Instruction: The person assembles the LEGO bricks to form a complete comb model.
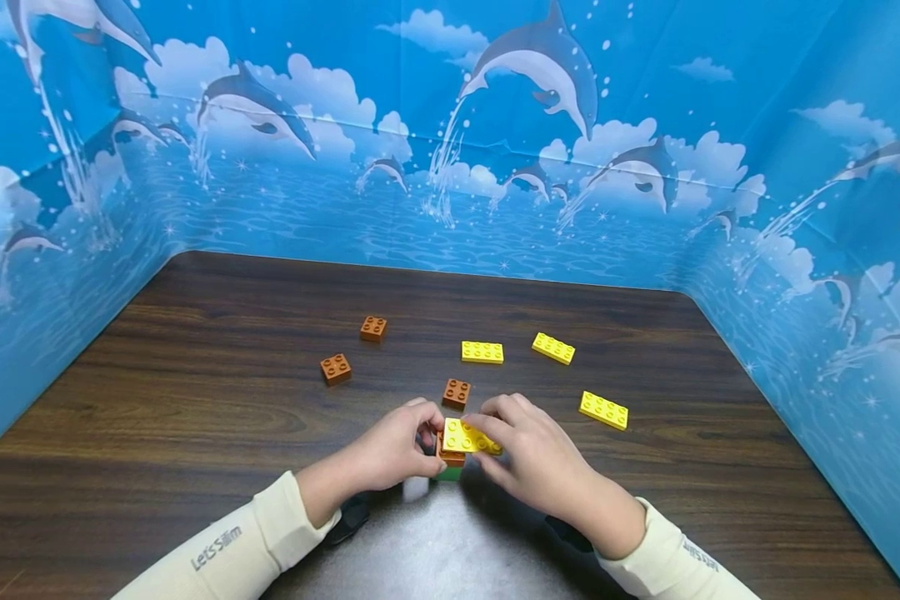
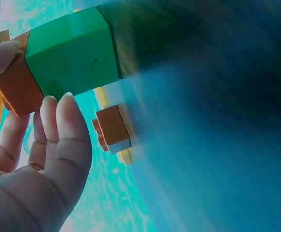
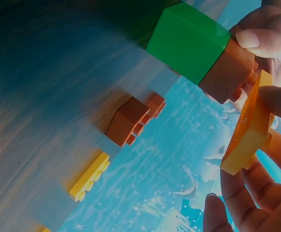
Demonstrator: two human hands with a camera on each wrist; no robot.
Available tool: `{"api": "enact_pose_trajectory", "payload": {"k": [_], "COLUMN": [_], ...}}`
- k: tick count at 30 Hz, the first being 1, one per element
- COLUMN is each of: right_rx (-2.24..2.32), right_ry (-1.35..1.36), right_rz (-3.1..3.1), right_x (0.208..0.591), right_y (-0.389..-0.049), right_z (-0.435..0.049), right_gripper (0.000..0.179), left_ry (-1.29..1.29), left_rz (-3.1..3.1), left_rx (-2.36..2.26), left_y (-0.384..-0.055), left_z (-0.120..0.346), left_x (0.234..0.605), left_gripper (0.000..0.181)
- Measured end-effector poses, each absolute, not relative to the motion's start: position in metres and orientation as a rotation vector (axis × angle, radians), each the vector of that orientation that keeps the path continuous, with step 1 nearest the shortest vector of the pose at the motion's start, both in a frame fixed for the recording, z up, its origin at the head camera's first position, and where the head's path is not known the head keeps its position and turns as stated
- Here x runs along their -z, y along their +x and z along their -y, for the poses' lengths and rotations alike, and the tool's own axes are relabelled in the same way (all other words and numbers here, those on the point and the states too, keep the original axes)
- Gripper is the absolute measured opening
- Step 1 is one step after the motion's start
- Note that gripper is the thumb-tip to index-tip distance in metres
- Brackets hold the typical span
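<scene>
Before a blue dolphin backdrop, at a dark wood-grain table, my left hand grips a brown brick seated atop a green block, while my right hand pinches a yellow brick, tilted, at the brown studs. I judge this the joining step; whether the yellow one touches, I cannot tell. The next move likely calls for levelling it, aligning studs and pressing straight down, stack braced.

Green block: smooth plastic. Yellow brick: plastic too (studded top). Table: wood-grained, slightly glossy. Sleeves: matt cloth.
</scene>
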State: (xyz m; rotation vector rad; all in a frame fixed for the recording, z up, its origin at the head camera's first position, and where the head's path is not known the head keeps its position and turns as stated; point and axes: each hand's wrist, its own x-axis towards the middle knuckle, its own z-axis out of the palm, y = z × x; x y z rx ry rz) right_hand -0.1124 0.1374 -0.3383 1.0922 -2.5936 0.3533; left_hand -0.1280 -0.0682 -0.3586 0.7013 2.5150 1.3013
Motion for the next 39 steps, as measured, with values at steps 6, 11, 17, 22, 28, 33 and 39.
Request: {"api": "enact_pose_trajectory", "payload": {"k": [6, 11, 17, 22, 28, 33, 39], "right_rx": [-0.362, -0.359, -0.356, -0.335, -0.296, -0.284, -0.26], "right_ry": [1.114, 1.138, 1.142, 1.142, 1.164, 1.174, 1.179], "right_rz": [2.611, 2.622, 2.633, 2.66, 2.683, 2.711, 2.725], "right_x": [0.3388, 0.3398, 0.3403, 0.3394, 0.3358, 0.3331, 0.3315], "right_y": [-0.1126, -0.1126, -0.1124, -0.1124, -0.1137, -0.1139, -0.114], "right_z": [-0.1363, -0.1355, -0.135, -0.134, -0.132, -0.1314, -0.1306], "right_gripper": [0.037, 0.037, 0.037, 0.036, 0.035, 0.034, 0.035], "left_ry": [0.696, 0.707, 0.688, 0.665, 0.663, 0.661, 0.652], "left_rz": [-2.511, -2.517, -2.497, -2.47, -2.454, -2.44, -2.434], "left_rx": [-1.288, -1.286, -1.287, -1.305, -1.312, -1.318, -1.321], "left_y": [-0.1289, -0.1286, -0.1288, -0.1289, -0.13, -0.1296, -0.1291], "left_z": [0.068, 0.0677, 0.0678, 0.0686, 0.0694, 0.0695, 0.0689], "left_x": [0.358, 0.3575, 0.3569, 0.356, 0.3574, 0.3562, 0.357], "left_gripper": [0.027, 0.027, 0.027, 0.027, 0.028, 0.028, 0.028]}}
